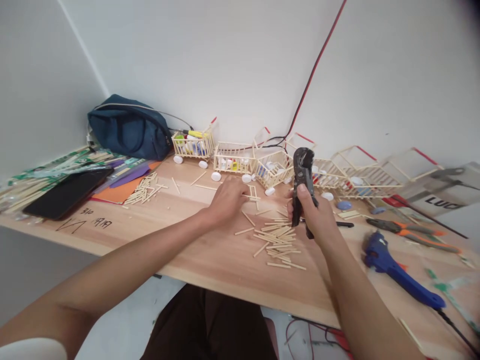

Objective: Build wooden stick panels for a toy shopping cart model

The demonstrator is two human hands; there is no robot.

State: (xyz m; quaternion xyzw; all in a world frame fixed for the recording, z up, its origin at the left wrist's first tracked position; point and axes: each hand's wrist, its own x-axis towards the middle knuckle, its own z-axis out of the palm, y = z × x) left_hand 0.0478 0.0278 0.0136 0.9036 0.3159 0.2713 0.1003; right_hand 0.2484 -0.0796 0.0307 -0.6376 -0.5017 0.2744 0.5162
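Evidently, right hand (318, 216) grips black, blunt-headed pliers (303, 167); left hand (228, 200), grip unclear, beside slim, ladder-like pale wooden stick frame (256, 193).

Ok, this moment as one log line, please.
left hand: at small stick frame; right hand: gripping black hand tool; loose sticks: piled nearby; blue glue gun: lying right

Left hand (228, 201) hides some fingertips; the edge crops a sleeve (33, 349).

The worktop (180, 205) carries carts (233, 159) along its back edge, a bag (129, 129) in the back left corner, sticks (279, 240) nearer the front.
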